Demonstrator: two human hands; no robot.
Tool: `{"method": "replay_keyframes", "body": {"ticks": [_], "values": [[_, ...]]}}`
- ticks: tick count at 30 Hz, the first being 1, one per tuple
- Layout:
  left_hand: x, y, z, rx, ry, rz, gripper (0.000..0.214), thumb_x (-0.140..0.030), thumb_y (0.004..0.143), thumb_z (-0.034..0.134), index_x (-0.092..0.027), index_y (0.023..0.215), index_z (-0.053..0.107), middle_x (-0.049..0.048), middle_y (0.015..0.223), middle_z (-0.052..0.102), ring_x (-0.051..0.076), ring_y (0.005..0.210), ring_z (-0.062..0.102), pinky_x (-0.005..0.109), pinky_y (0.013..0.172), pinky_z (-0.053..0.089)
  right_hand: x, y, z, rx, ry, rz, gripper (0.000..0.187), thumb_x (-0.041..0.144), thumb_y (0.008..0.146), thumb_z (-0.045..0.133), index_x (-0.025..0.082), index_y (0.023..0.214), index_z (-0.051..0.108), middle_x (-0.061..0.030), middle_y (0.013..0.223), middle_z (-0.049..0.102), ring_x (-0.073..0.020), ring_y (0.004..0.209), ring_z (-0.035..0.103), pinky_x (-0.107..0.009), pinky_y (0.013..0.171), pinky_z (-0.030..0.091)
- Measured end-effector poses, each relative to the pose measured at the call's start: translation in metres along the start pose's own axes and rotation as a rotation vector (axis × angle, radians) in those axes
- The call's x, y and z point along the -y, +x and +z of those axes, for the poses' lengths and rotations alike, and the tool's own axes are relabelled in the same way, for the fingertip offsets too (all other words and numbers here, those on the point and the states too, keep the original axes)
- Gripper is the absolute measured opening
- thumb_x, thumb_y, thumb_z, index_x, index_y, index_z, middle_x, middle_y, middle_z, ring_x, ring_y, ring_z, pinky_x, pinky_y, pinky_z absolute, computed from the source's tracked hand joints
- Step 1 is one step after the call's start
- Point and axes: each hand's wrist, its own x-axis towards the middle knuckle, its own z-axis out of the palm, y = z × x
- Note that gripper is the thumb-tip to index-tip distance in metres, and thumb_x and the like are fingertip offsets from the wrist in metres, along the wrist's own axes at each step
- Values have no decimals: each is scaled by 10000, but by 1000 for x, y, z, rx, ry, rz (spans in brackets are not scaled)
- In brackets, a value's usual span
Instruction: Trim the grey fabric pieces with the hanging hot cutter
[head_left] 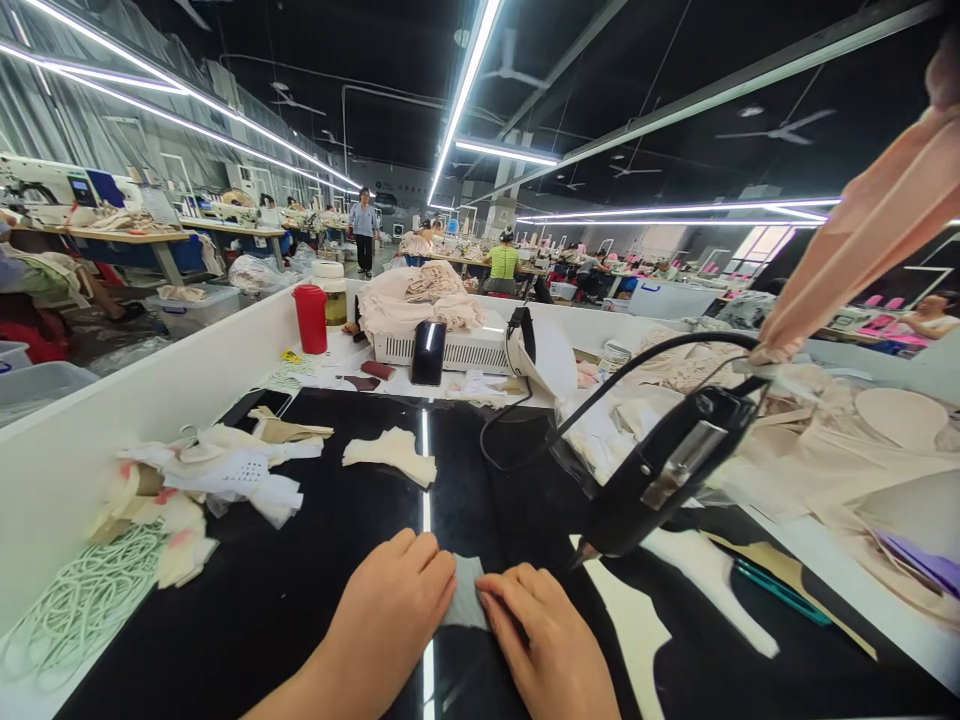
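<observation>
A small grey-blue piece of fabric (466, 592) lies on the glossy black work surface, between my two hands. My left hand (396, 608) has its fingers curled together at the fabric's left edge, and the fingertips are partly hidden. At the opposite edge, my right hand (553, 636) pinches the fabric between thumb and forefinger. A black gun-shaped tool with a pointed nozzle (660, 470) hangs just right of my right hand, held by a pink cloth strip (847, 230). Beneath its tip is a cream cut piece (630, 625).
Another cream piece (390, 455) lies ahead of my hands. White scraps (232, 465) and pale green cord (86, 600) are on the left. A phone (428, 352), red cup (310, 318) and fabric pile (424, 300) stand behind. Teal-handled tool (780, 590) lies right.
</observation>
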Motion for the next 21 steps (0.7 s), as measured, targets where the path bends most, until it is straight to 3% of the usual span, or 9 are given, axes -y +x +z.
{"method": "replay_keyframes", "body": {"ticks": [5, 9, 15, 21], "values": [[-6, -2, 11, -157, -59, 243, 289, -107, 1080, 356, -185, 1031, 631, 26, 957, 713, 181, 897, 689, 326, 849, 538, -1, 0, 1, -4, -21, -11, 218, 264, 1069, 447, 259, 1040, 663, -24, 869, 686, -197, 765, 686, -312, 690, 587], [-7, -4, 25, -242, -102, 296, 294, -197, 1114, 348, -156, 1086, 637, 28, 1038, 751, 180, 997, 715, 327, 955, 538, 0, 2, -1, -32, -35, -38, 245, 277, 1076, 419, 262, 1059, 662, -23, 868, 695, -191, 757, 700, -301, 668, 594], [-6, -5, 32, -241, -79, 283, 274, -257, 1114, 399, -153, 1084, 650, 28, 1040, 767, 185, 1003, 730, 332, 941, 549, -3, 2, -2, -68, -45, -85, 304, 315, 1086, 399, 252, 1028, 690, -24, 840, 709, -179, 731, 709, -285, 665, 606], [-3, -3, 44, -337, -139, 299, 213, -308, 1069, 520, -163, 993, 655, 26, 941, 769, 185, 898, 740, 294, 831, 558, -19, 7, 3, -111, -37, -210, 320, 333, 1088, 404, 255, 1015, 706, -14, 785, 728, -161, 654, 706, -259, 640, 606]]}}
